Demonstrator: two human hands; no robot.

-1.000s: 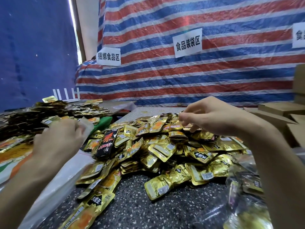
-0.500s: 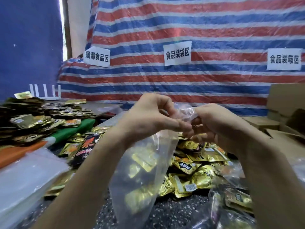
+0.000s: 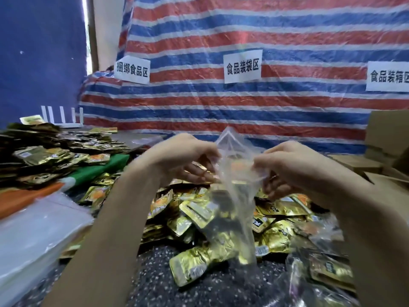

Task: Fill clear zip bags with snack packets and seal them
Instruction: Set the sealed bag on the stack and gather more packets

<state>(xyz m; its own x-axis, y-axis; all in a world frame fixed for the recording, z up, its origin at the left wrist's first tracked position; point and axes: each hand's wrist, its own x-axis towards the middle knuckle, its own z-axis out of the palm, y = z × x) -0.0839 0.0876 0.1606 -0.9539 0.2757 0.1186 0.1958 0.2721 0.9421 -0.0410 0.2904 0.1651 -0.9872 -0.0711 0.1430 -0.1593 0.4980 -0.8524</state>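
A clear zip bag (image 3: 234, 196) hangs upright in front of me, above a heap of gold snack packets (image 3: 199, 220) on the dark speckled table (image 3: 155, 284). My left hand (image 3: 183, 158) pinches the bag's top edge on the left side. My right hand (image 3: 290, 165) pinches the top edge on the right, and the mouth is spread between them. Through the plastic I see only the packets lying behind it; I cannot tell whether anything is inside the bag.
A stack of clear bags (image 3: 33, 235) lies at the left front. A second pile of packets (image 3: 48, 156) covers the far left. Filled bags (image 3: 316, 273) lie at the right front, cardboard boxes (image 3: 387, 140) at the right. A striped tarp (image 3: 243, 52) hangs behind.
My left hand took a clear bag from the left stack and brought it to the middle. Both hands met at its top, then drew apart, spreading the mouth.
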